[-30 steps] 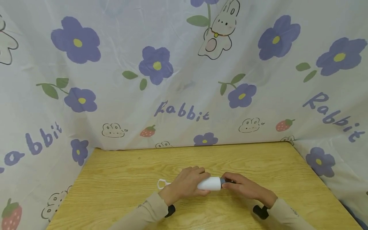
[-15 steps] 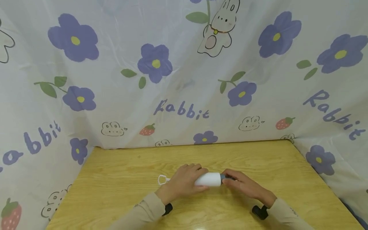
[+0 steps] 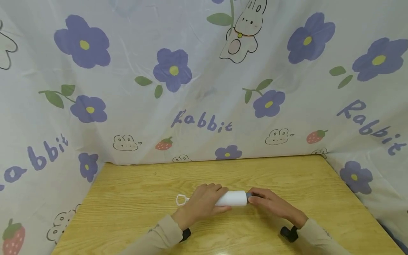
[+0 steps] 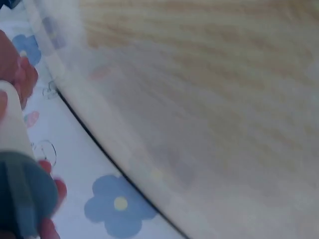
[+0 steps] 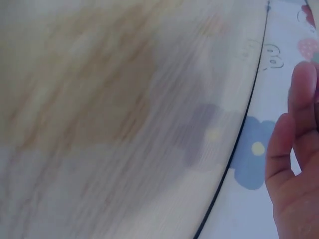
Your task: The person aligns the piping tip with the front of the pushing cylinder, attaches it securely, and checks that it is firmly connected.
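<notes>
A white cylinder [image 3: 235, 198], shaped like a bottle, lies sideways just over the table. My left hand [image 3: 204, 203] grips it from above and hides its left part. A white loop [image 3: 181, 200] sticks out to the left behind that hand. At the right end, the thumb and fingers of my right hand [image 3: 271, 202] pinch a short grey-blue end piece [image 3: 249, 197]. In the left wrist view, a ridged blue-grey part [image 4: 30, 194] shows with fingers around it. Fingers [image 5: 281, 149] of my right hand stand at the edge of the right wrist view; the cylinder is out of sight there.
The wood-grain table [image 3: 153, 187] reaches back to a white cloth [image 3: 204, 92] printed with purple flowers and rabbits, which also hangs at both sides. A black wrist camera [image 3: 289, 234] sits under the right wrist; another shows partly under the left.
Both hands keep their hold on the cylinder. It has shifted very slightly to the right, and less of a dark piece shows between the fingers of the right hand.
</notes>
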The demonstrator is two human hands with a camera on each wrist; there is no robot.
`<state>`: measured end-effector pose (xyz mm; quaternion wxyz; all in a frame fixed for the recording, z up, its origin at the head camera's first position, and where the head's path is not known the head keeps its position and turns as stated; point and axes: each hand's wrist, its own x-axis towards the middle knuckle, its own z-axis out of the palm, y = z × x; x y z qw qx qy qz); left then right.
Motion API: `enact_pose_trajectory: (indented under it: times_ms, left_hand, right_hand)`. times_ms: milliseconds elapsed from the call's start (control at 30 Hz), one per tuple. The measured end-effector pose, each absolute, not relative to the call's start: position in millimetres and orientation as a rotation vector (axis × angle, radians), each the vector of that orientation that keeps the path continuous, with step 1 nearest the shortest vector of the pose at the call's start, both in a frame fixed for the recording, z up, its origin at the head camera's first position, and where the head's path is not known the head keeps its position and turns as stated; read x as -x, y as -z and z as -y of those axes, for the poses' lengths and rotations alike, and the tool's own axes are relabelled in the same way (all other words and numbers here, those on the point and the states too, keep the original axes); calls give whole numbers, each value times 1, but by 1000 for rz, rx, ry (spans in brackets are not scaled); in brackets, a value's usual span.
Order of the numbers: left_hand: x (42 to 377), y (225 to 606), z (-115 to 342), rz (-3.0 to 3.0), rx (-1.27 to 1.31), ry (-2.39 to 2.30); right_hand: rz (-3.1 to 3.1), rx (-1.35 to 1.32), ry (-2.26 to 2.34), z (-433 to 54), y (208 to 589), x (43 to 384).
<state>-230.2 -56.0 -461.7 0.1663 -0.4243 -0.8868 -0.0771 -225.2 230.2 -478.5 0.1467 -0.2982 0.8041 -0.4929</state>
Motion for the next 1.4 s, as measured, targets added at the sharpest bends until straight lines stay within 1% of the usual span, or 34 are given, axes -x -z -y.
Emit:
enact_pose_trajectory:
  times_ms: [233,433,600,800,1167,1400]
  left_hand:
    - [231,468,60,2572,1180,253]
    - [230,482,64,2676,1180,290]
    - [231,489,66,2733,1191,308]
    - [230,491,67,2816,1195,310]
    - [228,491,61,2826,1190,278]
    - [227,491,64,2873,1194,272]
  right_hand:
    - [-2406,784,1350,-226,482,226]
    - [-2375,810,1344,-223,496,223]
    - [-2404,789,1302,-221,499,223]
    - [-2420,786,1238,-220,499,223]
    - [-2504,888,1099,-222,505,228]
    - [-2454,824,1135,-225,503,227]
